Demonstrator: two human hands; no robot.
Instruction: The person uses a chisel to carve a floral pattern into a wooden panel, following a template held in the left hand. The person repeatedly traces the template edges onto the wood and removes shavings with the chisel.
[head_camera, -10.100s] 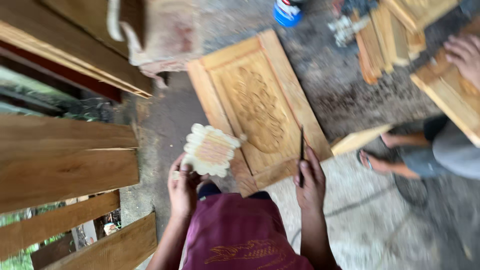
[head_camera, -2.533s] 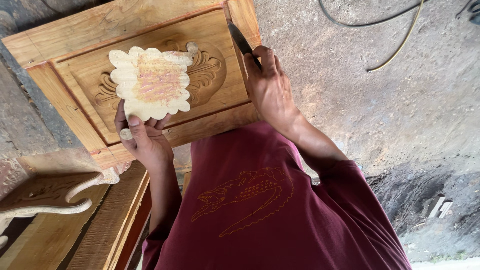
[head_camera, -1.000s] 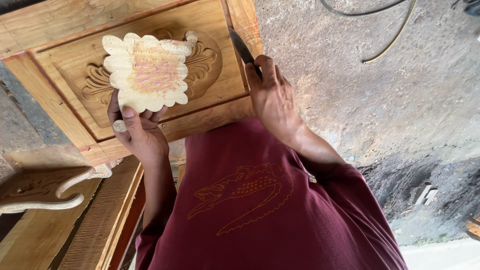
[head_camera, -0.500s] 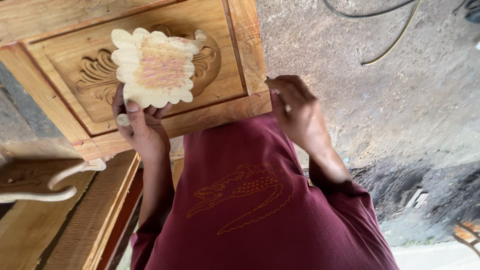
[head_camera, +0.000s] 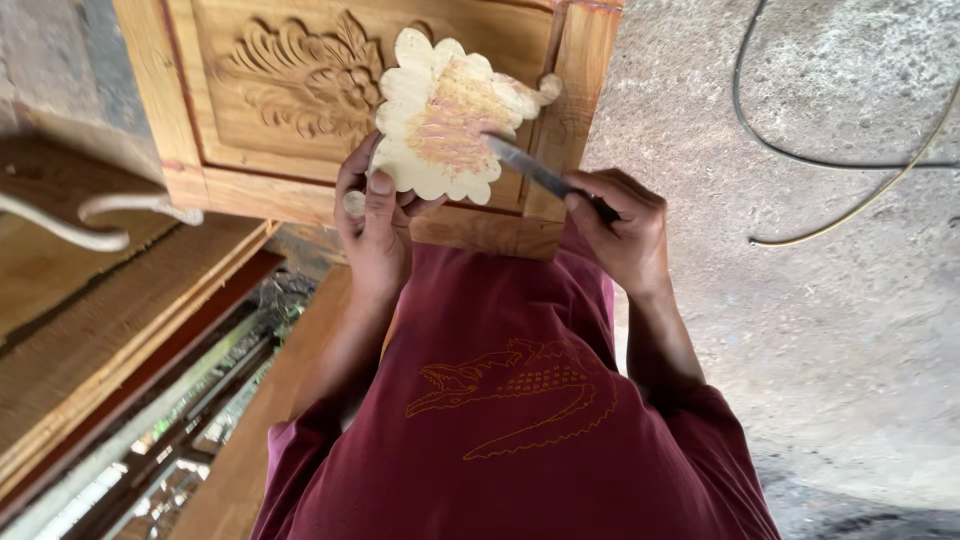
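Over the lower edge of the carved wooden panel, left hand grips the scalloped wooden cutout from below, thumb on its lower rim, face toward the camera. Right hand closed around a chisel, blade tip touching the cutout's reddish centre. Cutout sits in front of the panel's lower right corner, overlapping the leaf relief. Maroon shirt below. Cable on the concrete floor, right. Stacked timber left.

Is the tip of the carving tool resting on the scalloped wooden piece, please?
Yes, the carving tool in the right hand touches the scalloped wooden piece.
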